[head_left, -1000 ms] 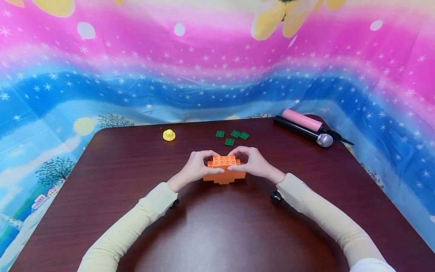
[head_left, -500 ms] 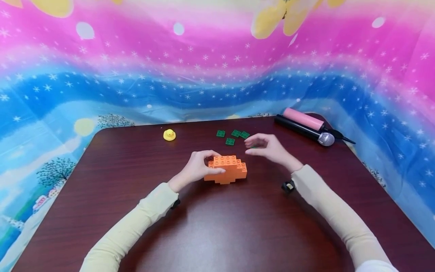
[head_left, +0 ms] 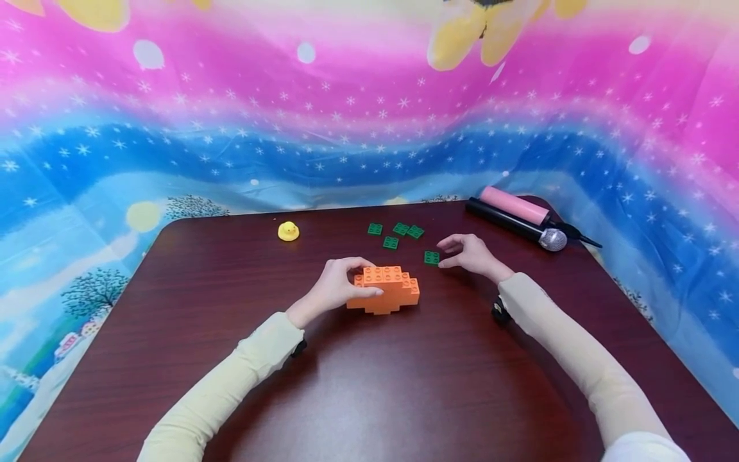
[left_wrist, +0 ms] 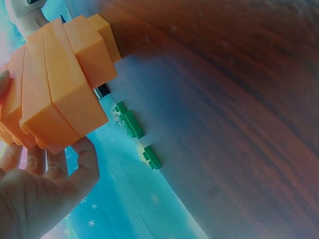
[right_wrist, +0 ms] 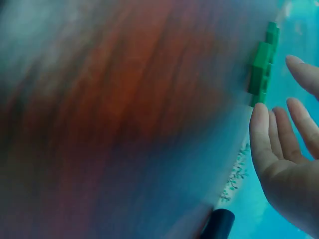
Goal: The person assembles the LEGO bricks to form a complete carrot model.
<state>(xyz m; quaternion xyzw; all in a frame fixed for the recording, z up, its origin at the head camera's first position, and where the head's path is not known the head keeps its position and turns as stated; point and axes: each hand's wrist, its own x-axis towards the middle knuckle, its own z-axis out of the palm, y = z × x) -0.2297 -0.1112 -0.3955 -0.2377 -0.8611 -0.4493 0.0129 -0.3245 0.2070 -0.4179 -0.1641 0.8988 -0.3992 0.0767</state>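
My left hand (head_left: pixel 333 284) grips the left end of a stepped block of orange toy bricks (head_left: pixel 383 292), thumb on the near face and fingers behind. In the left wrist view the underside of the orange bricks (left_wrist: pixel 65 94) fills the upper left, over the curled fingers. To the right of it my right hand (head_left: pixel 470 255) holds nothing; its thumb and fingers stand apart beside a green brick (head_left: pixel 432 257). Whether they touch that brick I cannot tell. In the right wrist view the fingers (right_wrist: pixel 286 132) are loosely bent, near green bricks (right_wrist: pixel 260 69).
Several more green bricks (head_left: pixel 390 242) lie farther back. A yellow rubber duck (head_left: pixel 288 231) sits at the back left. At the back right lie a black microphone (head_left: pixel 514 221) and a pink cylinder (head_left: pixel 514 204). A patterned cloth (head_left: pixel 346 141) hangs behind the dark table (head_left: pixel 369 385).
My right hand has let go of the orange bricks and moved right, to beside the nearest green brick. The left hand keeps its grip and has hardly moved.
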